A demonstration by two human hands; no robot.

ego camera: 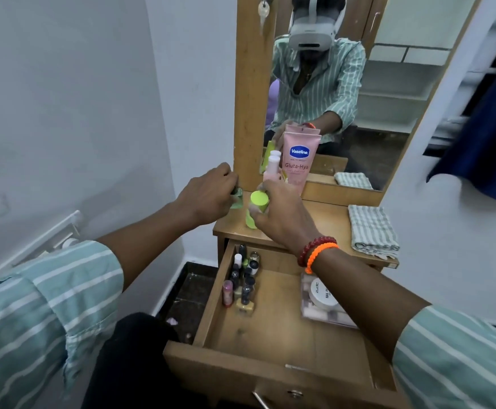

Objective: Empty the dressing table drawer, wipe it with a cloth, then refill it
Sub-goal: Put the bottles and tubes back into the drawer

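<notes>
Under my hands: drawer [270,329] half emptied.
Left hand [208,194]: grasping green item [237,199].
Right hand [282,215]: grasping lime bottle [257,209].
Risk: my knuckles may topple pink tube [300,159] just beyond.

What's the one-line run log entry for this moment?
phase: emptying | drawer: open, part full | right hand: green-capped bottle | left hand: small green item

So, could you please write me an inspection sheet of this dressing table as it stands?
Surface: wooden tabletop, partly filled.
Job's things: drawer open, holding small bottles at the left and a white jar at the right; folded cloth on the top, unused.
Clutter: pink tube upright against the mirror.
Grippers: left hand on a small green item; right hand grips a green-capped bottle.
Cables: nothing seen.
Surroundings: white walls, dark floor.
</notes>
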